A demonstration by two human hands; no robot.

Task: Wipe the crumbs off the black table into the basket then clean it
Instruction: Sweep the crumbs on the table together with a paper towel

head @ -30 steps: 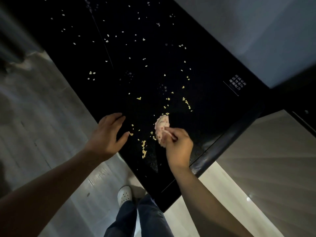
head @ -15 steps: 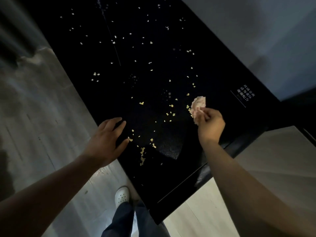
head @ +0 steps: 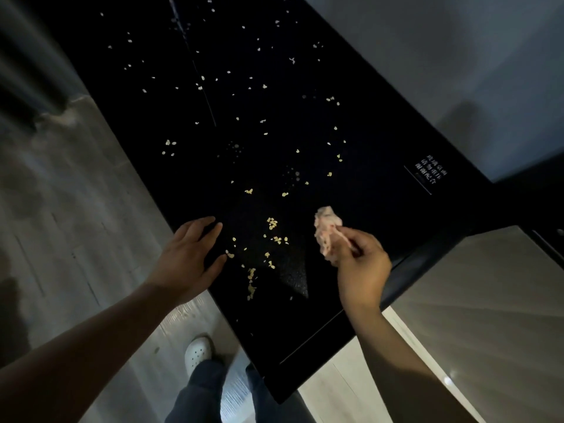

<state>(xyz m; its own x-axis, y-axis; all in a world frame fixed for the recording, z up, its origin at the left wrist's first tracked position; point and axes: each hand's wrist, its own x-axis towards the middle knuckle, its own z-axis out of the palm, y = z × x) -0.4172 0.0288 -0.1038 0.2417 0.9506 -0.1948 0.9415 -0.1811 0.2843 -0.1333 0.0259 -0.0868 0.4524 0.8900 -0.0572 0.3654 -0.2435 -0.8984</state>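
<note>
A glossy black counter (head: 305, 87) runs diagonally over a grey wood-look floor (head: 76, 239), beside a pale wall. Yellow crumbs (head: 271, 224) scatter beyond and between both hands, thickest just left of the right hand (head: 361, 264), whose grip is pinched on a crumpled pink cloth (head: 327, 232). The left hand (head: 189, 257) lies flat, fingers spread, at the counter's edge.
</note>
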